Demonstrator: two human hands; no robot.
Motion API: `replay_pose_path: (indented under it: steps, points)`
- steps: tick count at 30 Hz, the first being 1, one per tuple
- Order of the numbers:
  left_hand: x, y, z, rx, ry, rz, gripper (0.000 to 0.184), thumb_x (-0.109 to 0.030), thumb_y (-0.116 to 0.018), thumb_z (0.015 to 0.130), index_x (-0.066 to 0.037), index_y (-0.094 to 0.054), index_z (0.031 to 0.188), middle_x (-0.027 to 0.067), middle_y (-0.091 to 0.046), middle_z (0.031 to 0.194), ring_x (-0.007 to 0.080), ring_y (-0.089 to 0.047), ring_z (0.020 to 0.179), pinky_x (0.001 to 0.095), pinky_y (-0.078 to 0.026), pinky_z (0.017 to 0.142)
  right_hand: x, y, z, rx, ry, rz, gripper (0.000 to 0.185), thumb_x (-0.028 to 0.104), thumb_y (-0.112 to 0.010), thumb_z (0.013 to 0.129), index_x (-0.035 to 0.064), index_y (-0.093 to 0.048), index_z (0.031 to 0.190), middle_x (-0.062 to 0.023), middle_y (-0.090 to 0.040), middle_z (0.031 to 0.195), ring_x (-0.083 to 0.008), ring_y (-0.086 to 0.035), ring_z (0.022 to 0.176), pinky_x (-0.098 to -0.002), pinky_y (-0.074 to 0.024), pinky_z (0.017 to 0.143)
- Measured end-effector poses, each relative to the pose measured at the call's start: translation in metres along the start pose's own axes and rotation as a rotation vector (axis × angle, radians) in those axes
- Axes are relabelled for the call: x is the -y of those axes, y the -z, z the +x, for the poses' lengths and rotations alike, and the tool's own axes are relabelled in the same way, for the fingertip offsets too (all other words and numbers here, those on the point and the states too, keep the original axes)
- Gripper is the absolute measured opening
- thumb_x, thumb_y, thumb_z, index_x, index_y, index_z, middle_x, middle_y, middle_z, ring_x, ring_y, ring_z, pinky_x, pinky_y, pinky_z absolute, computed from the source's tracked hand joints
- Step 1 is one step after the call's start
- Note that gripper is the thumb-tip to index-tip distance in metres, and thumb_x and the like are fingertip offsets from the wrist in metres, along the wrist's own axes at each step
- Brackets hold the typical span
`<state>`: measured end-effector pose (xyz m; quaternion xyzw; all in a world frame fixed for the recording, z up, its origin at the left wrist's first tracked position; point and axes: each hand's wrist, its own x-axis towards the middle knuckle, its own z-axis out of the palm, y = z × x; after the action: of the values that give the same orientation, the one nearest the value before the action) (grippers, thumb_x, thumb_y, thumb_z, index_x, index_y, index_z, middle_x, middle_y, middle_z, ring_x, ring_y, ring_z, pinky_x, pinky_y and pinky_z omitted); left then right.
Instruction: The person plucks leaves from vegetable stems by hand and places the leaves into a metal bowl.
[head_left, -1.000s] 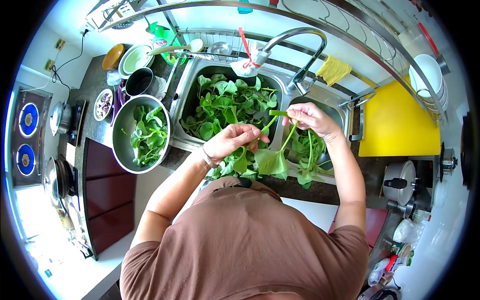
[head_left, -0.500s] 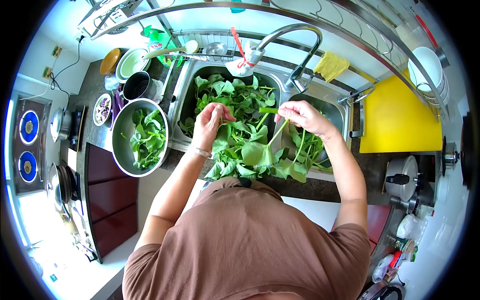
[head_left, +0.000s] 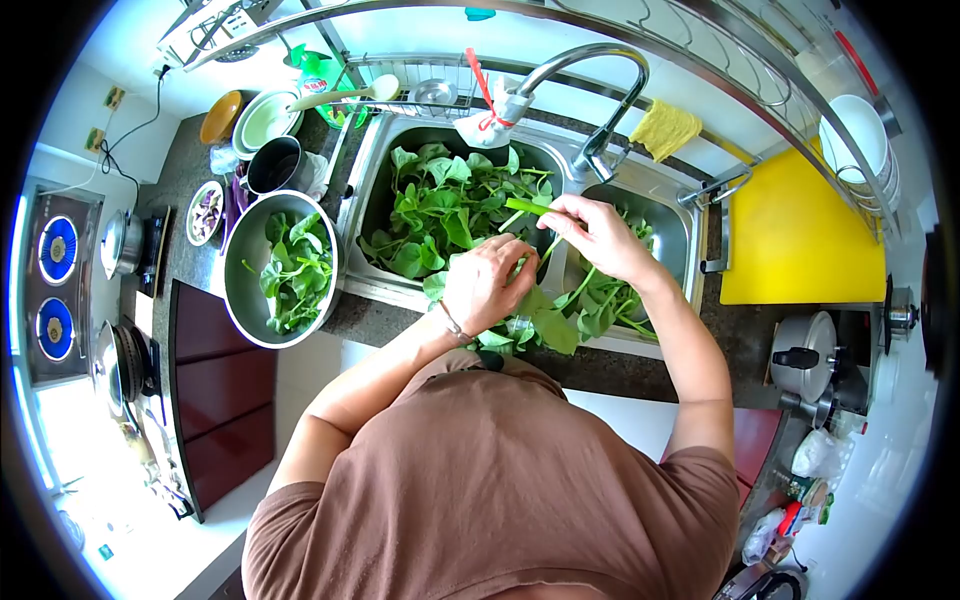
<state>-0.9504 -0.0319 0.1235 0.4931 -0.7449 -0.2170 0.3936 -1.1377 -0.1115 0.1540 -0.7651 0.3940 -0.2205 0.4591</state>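
Observation:
My right hand [head_left: 602, 236] pinches a leafy green stem [head_left: 527, 207] over the divider of the double sink, its cut end pointing left. My left hand [head_left: 488, 284] is curled closed just below it, with a bit of green between the fingers; leaves [head_left: 555, 328] hang under both hands at the sink's front edge. Part of what the left fingers hold is hidden. A heap of leafy greens [head_left: 425, 210] fills the left basin. More stems and leaves lie in the right basin [head_left: 672, 240]. Left of the sink, a steel bowl [head_left: 236, 292] holds picked leaves [head_left: 300, 272].
A curved faucet [head_left: 632, 75] arches over the sink, a cloth-wrapped piece at its spout. Left stand a dark pot [head_left: 275, 168], stacked bowls [head_left: 268, 125] and a small bowl of purple-white pieces [head_left: 205, 214]. A yellow board [head_left: 790, 250] and a cooker [head_left: 803, 355] are at right.
My left hand has moved right and down, in beside the right hand, and closed near the stem. My right hand keeps its hold on the stem and has shifted slightly.

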Motion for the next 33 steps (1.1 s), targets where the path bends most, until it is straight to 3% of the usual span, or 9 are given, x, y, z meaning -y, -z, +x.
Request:
replay_pose_path:
  steps: [9,13,15,17,21,24,27,30,33]
  points:
    - [0.01,-0.015,-0.008,-0.069,-0.014,-0.018,0.011,-0.013,-0.061,0.078,-0.006,-0.06,0.086,0.0108,-0.059,0.071,0.03,-0.058,0.06,0.0372,-0.047,0.055,0.006,-0.012,-0.007,-0.002,-0.035,0.007,0.013,0.013,-0.062,0.092,-0.0002,-0.059,0.093,-0.002,-0.051,0.064,-0.0055,-0.044,0.059,-0.0245,-0.038,0.053]
    - [0.015,-0.003,-0.006,0.013,0.303,-0.294,0.009,-0.011,-0.055,0.081,-0.003,-0.058,0.083,0.0094,-0.053,0.065,0.0199,-0.053,0.057,0.0329,-0.044,0.056,0.01,-0.017,-0.012,0.014,-0.016,0.08,0.009,0.008,-0.061,0.092,0.0003,-0.059,0.096,0.0009,-0.053,0.069,-0.004,-0.046,0.06,-0.0223,-0.0371,0.053]
    - [0.043,-0.01,-0.01,-0.061,0.503,-0.639,0.011,-0.009,-0.05,0.087,-0.004,-0.059,0.085,-0.0016,-0.05,0.066,0.0081,-0.047,0.061,0.0266,-0.042,0.055,0.001,-0.019,-0.015,-0.062,0.015,0.014,0.009,0.009,-0.06,0.093,0.0004,-0.059,0.096,0.002,-0.052,0.068,-0.004,-0.045,0.06,-0.0215,-0.0365,0.053]
    - [0.067,0.013,-0.017,-0.164,0.646,-0.667,0.014,-0.014,-0.05,0.087,-0.004,-0.06,0.086,0.0006,-0.055,0.066,0.0117,-0.048,0.056,0.0288,-0.044,0.055,-0.003,-0.008,-0.019,-0.14,-0.044,0.104,0.008,0.009,-0.058,0.094,0.0018,-0.06,0.098,0.0044,-0.049,0.068,-0.0026,-0.041,0.059,-0.0202,-0.0334,0.052]
    - [0.085,0.115,-0.042,-0.403,0.666,0.241,0.02,-0.021,-0.052,0.093,-0.004,-0.062,0.097,0.0201,-0.066,0.089,0.0305,-0.066,0.079,0.0384,-0.052,0.068,-0.014,0.02,-0.038,-0.381,0.021,-0.009,0.015,0.015,-0.051,0.099,0.0046,-0.061,0.104,0.0072,-0.044,0.07,-0.0011,-0.036,0.058,-0.0178,-0.0267,0.051]
    - [0.135,0.18,-0.073,-0.545,0.367,0.711,0.012,-0.015,-0.051,0.094,-0.006,-0.059,0.091,0.0164,-0.059,0.086,0.0355,-0.059,0.08,0.045,-0.048,0.07,-0.011,0.041,-0.052,-0.579,-0.076,0.152,0.016,0.017,-0.053,0.099,0.0039,-0.061,0.103,0.0064,-0.045,0.072,-0.0016,-0.035,0.061,-0.0186,-0.0277,0.053]
    - [0.179,0.212,-0.101,-0.449,0.405,0.959,0.01,-0.016,-0.056,0.09,-0.007,-0.057,0.095,0.0133,-0.058,0.091,0.033,-0.058,0.088,0.0424,-0.047,0.075,-0.015,0.053,-0.062,-0.77,-0.083,0.354,0.019,0.021,-0.052,0.099,0.0048,-0.062,0.103,0.0085,-0.041,0.07,-0.0005,-0.034,0.059,-0.017,-0.0245,0.05]
    - [0.226,0.211,-0.145,-0.097,0.521,1.029,0.047,-0.023,-0.068,0.082,-0.005,-0.053,0.123,0.0163,-0.053,0.117,0.0336,-0.051,0.112,0.0436,-0.04,0.098,-0.016,0.055,-0.067,-0.839,0.024,0.412,0.021,0.021,-0.052,0.099,0.0031,-0.06,0.105,0.0065,-0.042,0.072,-0.0012,-0.035,0.06,-0.0174,-0.0245,0.048]
    - [0.186,0.181,-0.123,-0.24,0.346,1.0,0.053,-0.017,-0.07,0.079,-0.002,-0.051,0.126,0.0182,-0.05,0.127,0.0342,-0.046,0.121,0.0435,-0.036,0.104,-0.007,0.047,-0.076,-0.858,0.084,0.454,0.022,0.018,-0.051,0.099,0.0006,-0.058,0.111,0.0033,-0.044,0.076,-0.0027,-0.037,0.063,-0.0186,-0.0299,0.052]
